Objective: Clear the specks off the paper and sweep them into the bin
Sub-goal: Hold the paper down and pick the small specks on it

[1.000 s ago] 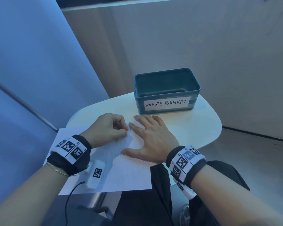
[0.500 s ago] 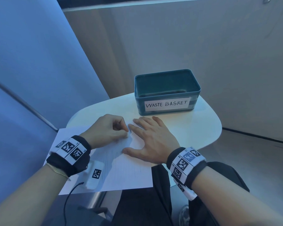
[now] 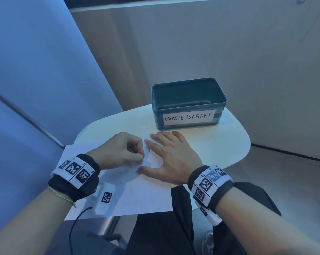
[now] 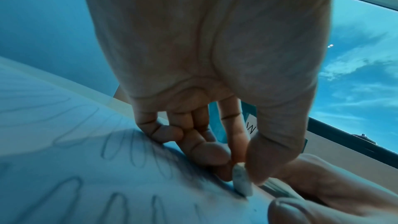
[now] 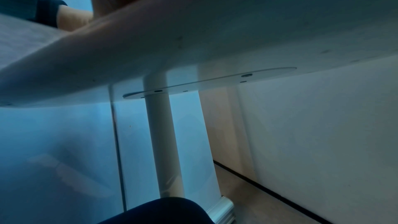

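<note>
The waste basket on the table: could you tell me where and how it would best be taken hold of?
Probably by its two short end walls, hands coming from either side. The waste basket stands upright with its top open, long labelled wall facing the person, behind the paper, so the ends look free. The left hand pinches an eraser; the right hand lies flat.

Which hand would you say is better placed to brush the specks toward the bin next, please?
Probably the right hand: it lies flat and open on the paper, nearer the bin. The left hand is busy, its fingers pinching a small eraser against the paper.
</note>
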